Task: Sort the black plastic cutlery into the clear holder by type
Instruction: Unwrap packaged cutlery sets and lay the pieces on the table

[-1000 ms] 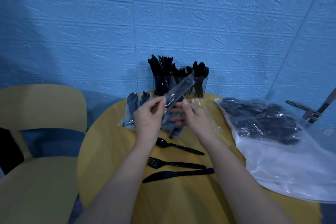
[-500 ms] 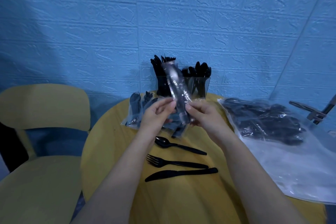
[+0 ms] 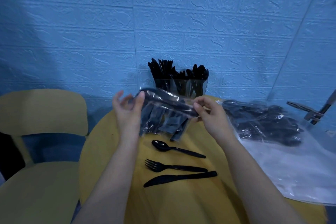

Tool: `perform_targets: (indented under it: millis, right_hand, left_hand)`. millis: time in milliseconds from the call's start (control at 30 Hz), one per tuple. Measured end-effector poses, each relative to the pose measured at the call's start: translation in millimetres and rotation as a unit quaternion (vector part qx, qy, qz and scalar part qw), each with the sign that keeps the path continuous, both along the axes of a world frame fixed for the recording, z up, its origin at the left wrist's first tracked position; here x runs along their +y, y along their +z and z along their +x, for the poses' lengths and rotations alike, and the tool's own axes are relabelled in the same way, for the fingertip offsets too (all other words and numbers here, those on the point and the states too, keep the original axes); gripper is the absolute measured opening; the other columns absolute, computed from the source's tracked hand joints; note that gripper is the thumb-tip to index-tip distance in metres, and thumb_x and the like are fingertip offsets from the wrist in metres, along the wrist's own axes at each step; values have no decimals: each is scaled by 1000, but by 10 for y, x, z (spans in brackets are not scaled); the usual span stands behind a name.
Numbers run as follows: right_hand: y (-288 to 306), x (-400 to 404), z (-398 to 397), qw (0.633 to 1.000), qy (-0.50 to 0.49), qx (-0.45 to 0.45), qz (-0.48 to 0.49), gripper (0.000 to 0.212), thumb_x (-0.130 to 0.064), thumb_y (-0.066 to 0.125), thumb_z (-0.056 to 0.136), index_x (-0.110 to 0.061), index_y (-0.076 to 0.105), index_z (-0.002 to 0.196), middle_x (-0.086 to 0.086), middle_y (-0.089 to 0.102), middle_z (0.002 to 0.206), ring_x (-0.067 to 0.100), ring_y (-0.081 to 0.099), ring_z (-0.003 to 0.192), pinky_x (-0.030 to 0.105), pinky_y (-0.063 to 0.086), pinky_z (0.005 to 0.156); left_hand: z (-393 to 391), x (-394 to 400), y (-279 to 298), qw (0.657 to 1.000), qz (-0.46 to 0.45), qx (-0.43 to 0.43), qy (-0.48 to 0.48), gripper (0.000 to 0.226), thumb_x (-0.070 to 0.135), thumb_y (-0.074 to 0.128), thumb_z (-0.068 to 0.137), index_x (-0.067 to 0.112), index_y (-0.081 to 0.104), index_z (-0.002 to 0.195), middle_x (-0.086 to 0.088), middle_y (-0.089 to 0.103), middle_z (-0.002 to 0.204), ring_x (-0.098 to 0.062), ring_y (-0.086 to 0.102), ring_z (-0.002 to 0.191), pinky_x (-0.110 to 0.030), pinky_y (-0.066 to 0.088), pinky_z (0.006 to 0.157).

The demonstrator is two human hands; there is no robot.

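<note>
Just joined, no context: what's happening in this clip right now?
A person is sorting black plastic cutlery at a round yellow table. Both hands hold one clear-wrapped cutlery packet crosswise above the table: the left hand at its left end, the right hand pinching the right end. It is not open yet. A loose spoon, fork and knife lie in front. The clear holder at the back already holds plenty. More packets sit in a bag on the right.

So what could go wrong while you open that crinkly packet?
The wrapped packet is held in the air between the left hand and right hand; if it tears suddenly, pieces might scatter. They could knock the loose spoon, fork and knife below. The clear holder looks crowded already.
</note>
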State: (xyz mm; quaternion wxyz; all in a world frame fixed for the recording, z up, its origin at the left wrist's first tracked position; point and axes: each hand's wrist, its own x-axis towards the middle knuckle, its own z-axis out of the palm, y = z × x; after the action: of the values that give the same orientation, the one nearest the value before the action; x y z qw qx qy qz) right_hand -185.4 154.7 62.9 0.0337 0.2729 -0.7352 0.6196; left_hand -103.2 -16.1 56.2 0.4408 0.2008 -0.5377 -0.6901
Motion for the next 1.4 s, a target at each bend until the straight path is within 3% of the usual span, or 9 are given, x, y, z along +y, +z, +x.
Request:
perform_targets:
  millis: [100, 200, 367, 533, 700, 933, 1033, 1267, 1400]
  right_hand:
    - [12, 84, -23, 987, 11, 90, 133, 13, -14, 54, 95, -21, 62, 88, -10, 61, 81, 5, 57, 68, 16, 45, 61]
    - [-33, 56, -21, 972, 43, 137, 184, 15, -14, 57, 93, -27, 62, 88, -17, 60, 80, -4, 56, 74, 15, 43, 67]
    - [-72, -28, 18, 979, -8, 149, 140, 15, -19, 64, 89, -26, 58, 101, -10, 64, 91, 2, 59, 86, 21, 50, 76]
    - [-133, -124, 60, 903, -122, 372, 176, 19, -26, 60, 88, -12, 64, 100, 0, 58, 98, 15, 55, 90, 30, 50, 75]
    - [-188, -119, 27, 903, -85, 372, 196, 39, -41, 49, 90, -12, 70, 105, 0, 60, 102, 16, 58, 93, 36, 53, 76]
    - [-262, -106, -17, 874, -100, 436, 189, 24, -26, 57, 91, -10, 73, 101, 3, 67, 97, 20, 61, 93, 41, 54, 73]
    - [-290, -125, -11, 891, -98, 412, 162, 27, -27, 53, 92, -11, 74, 98, 0, 69, 96, 17, 62, 93, 41, 53, 74]
    - [-294, -234, 109, 955, -116, 267, 53, 10, -8, 67, 85, -9, 76, 89, -2, 71, 87, 0, 59, 81, 4, 44, 74]
    - [-238, -225, 86, 990, -126, 50, -41, 13, -16, 63, 89, -10, 75, 91, -2, 73, 84, 7, 68, 74, 24, 56, 73]
  left_hand:
    - [51, -43, -1, 922, -351, -96, 136, 46, 37, 70, 81, 27, 56, 123, 12, 44, 120, -8, 44, 115, -28, 38, 99]
    - [-18, 78, -45, 838, -491, -232, -52, 41, 50, 62, 78, 32, 65, 116, 13, 59, 115, -10, 54, 108, -36, 46, 95]
    - [-66, 181, -98, 894, -369, -199, -161, 18, 21, 70, 84, 38, 68, 80, 16, 69, 84, -3, 64, 83, -21, 53, 80]
    - [-64, 228, -93, 929, -279, -145, -197, 21, 14, 67, 86, 35, 68, 84, 14, 70, 88, -2, 64, 86, -10, 49, 75]
    - [-55, 226, -85, 935, -261, -122, -206, 21, 11, 62, 89, 30, 70, 87, 15, 69, 88, 4, 62, 85, -9, 46, 76]
    - [-88, 263, -120, 930, -323, -98, -144, 20, 8, 68, 84, 28, 70, 86, 13, 66, 86, 6, 60, 79, -8, 46, 74]
    - [-91, 274, -130, 931, -321, -104, -137, 18, 9, 69, 84, 27, 70, 85, 11, 67, 86, 5, 61, 78, -8, 47, 73]
    - [-109, 316, -161, 927, -335, -115, -125, 12, 10, 69, 84, 18, 74, 91, 5, 68, 87, 1, 62, 78, -8, 47, 72]
    - [-107, 299, -149, 928, -330, -131, -115, 13, 10, 70, 83, 22, 74, 86, 10, 67, 84, 2, 61, 76, -6, 46, 70]
